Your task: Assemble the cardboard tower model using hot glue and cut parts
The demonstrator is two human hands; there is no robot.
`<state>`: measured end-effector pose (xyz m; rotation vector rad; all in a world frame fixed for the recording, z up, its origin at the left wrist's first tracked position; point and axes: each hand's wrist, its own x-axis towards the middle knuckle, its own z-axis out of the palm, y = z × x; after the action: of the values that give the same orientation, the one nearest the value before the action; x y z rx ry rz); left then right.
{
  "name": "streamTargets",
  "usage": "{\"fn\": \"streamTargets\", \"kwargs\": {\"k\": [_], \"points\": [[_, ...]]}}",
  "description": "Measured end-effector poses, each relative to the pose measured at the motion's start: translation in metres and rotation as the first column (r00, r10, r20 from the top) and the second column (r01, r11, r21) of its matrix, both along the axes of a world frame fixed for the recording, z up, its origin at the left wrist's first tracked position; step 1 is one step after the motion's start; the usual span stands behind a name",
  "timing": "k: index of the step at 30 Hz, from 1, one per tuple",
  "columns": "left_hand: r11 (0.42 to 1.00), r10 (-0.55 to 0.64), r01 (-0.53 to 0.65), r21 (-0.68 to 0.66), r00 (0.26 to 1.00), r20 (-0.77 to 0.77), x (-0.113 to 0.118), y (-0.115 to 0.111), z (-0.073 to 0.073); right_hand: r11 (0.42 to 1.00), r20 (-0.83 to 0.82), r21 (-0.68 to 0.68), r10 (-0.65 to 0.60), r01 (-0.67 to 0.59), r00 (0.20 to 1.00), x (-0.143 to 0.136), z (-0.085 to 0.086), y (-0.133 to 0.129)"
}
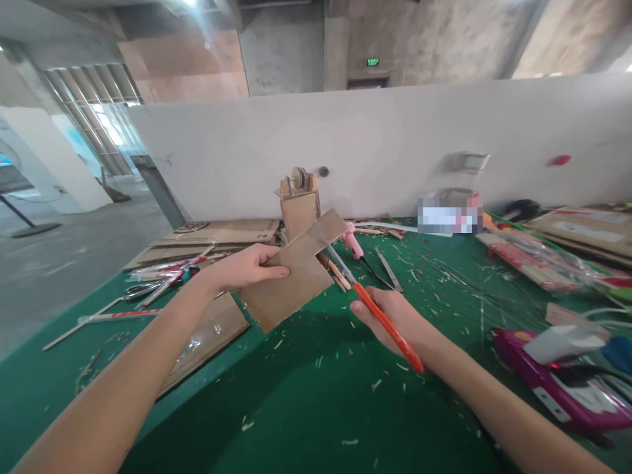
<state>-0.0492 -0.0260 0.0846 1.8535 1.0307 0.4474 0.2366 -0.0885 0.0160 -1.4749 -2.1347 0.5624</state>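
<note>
My left hand [257,268] grips a flat brown piece of cardboard [291,283] along its left edge, thumb on top. A notch is cut into the cardboard's right side. In my right hand [390,316] is a pair of scissors [382,322] with orange handles, my fingers wrapped round them. The scissor blades reach up and left to the cardboard beside the notch. Behind the cardboard stands an upright cardboard structure [300,214] with a round wheel-like piece at its top.
A pink glue gun [352,242] and a grey blade-like strip [389,268] lie behind the scissors. Cardboard sheets [232,232] and wooden sticks are at left. A purple power strip [548,375] sits at right. Shavings litter the green table [306,408]; a white partition [395,145] stands behind.
</note>
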Motion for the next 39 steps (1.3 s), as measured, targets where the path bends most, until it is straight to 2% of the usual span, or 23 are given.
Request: {"fn": "streamTargets", "kwargs": {"k": [4,9,13,18,23,26,28,30,32,33,34,35,39], "points": [[0.998,-0.041,0.044,-0.046,0.998,0.048,-0.005,0.002,0.001,0.998,0.042,0.035,-0.056,0.054,0.998,-0.004,0.0,-0.005],[0.994,-0.081,0.082,-0.074,0.997,0.017,-0.017,0.005,0.005,0.998,0.066,0.059,-0.014,0.01,0.998,-0.009,0.0,-0.014],[0.986,-0.107,0.1,-0.135,0.993,-0.046,-0.029,0.002,0.015,0.999,0.102,0.049,-0.001,-0.004,0.995,-0.017,-0.002,-0.023],[0.972,-0.035,0.008,-0.236,0.993,-0.108,-0.044,-0.006,0.031,0.998,0.176,0.058,0.008,-0.018,0.984,-0.025,-0.005,-0.031],[0.958,-0.03,-0.034,-0.286,0.976,-0.217,-0.054,-0.004,0.035,0.999,0.075,-0.031,0.025,-0.023,0.997,-0.024,-0.006,-0.026],[0.987,0.017,-0.083,-0.141,0.908,-0.418,-0.065,0.008,0.025,0.998,-0.053,-0.036,0.058,-0.06,0.997,-0.015,-0.007,-0.018],[0.995,0.102,-0.091,0.049,0.795,-0.597,-0.073,0.019,0.015,0.998,-0.141,-0.021,0.063,-0.066,0.988,-0.007,-0.007,-0.012],[0.981,0.177,-0.058,0.187,0.676,-0.715,-0.074,0.027,0.007,0.999,-0.215,-0.016,0.047,-0.052,0.975,0.002,-0.009,-0.005],[0.948,0.264,-0.016,0.316,0.591,-0.763,-0.061,0.027,0.002,0.999,-0.28,-0.016,0.031,-0.038,0.96,0.011,-0.013,0.001],[0.914,0.326,0.015,0.406,0.57,-0.754,-0.049,0.024,0.0,0.999,-0.312,-0.016,0.026,-0.032,0.95,0.014,-0.014,0.003],[0.838,0.42,0.051,0.543,0.575,-0.702,-0.033,0.02,-0.003,0.999,-0.346,-0.015,0.022,-0.029,0.938,0.016,-0.016,0.006],[0.799,0.446,0.072,0.597,0.595,-0.669,-0.015,0.014,-0.007,1.0,-0.378,-0.016,0.016,-0.024,0.925,0.018,-0.018,0.008],[0.753,0.388,0.164,0.638,0.672,-0.63,0.066,-0.004,-0.036,0.997,-0.492,-0.078,-0.046,0.009,0.869,0.017,-0.021,0.011]]}}
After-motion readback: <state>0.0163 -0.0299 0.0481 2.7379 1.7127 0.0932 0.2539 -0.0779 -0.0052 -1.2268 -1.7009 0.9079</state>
